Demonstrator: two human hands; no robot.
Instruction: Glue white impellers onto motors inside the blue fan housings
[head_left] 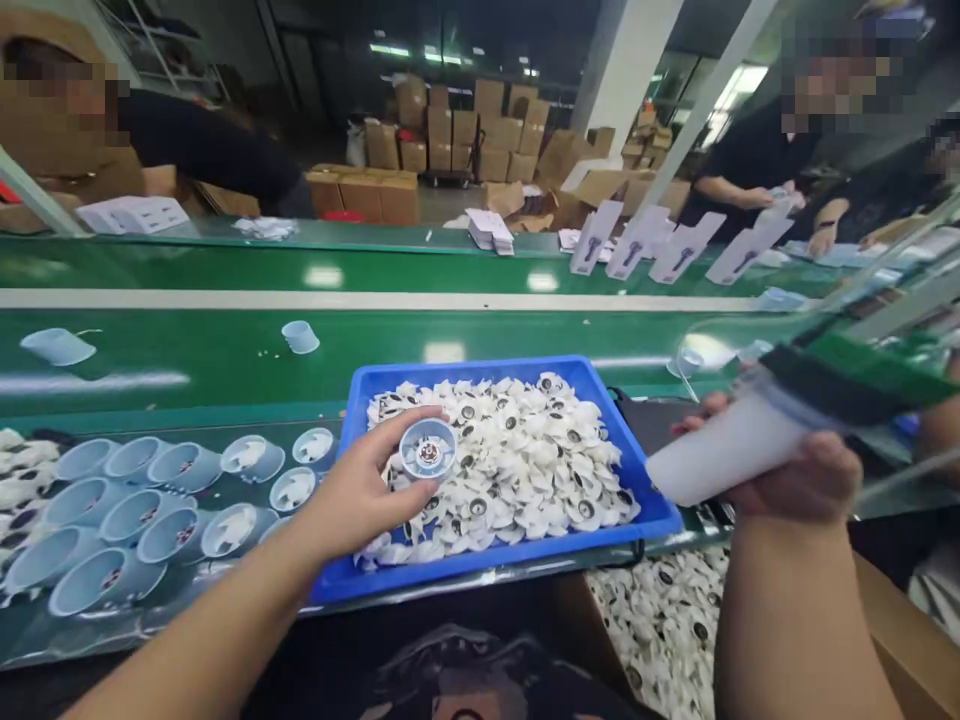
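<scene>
A light-blue cup-shaped housing [428, 449] is held by the left hand [375, 480], its side pinched between thumb and forefinger, its open mouth turned up and toward the viewer. It is carried above the left part of a blue plastic tray [487, 566], where white fan impellers [540, 450] are heaped just beyond and to the right of that hand. A round part is seen at the bottom of the housing (too small to be made out fully). By the right hand [802, 480], well apart on the other side of the tray, a whitish tapered cylinder [727, 455] is gripped, tilted and blurred.

For good handling, the housing is probably best held by its outer wall, with fingertips kept off the inside and the mouth left unblocked. Pressure should be kept light, since the thin wall could be flexed. The cylinder should be steadied and kept clear of the heap, so that impellers are not knocked out. To the left of the left hand, similar light-blue housings [169, 535] are laid in rows on the table [30, 635], some with white impellers inside.
</scene>
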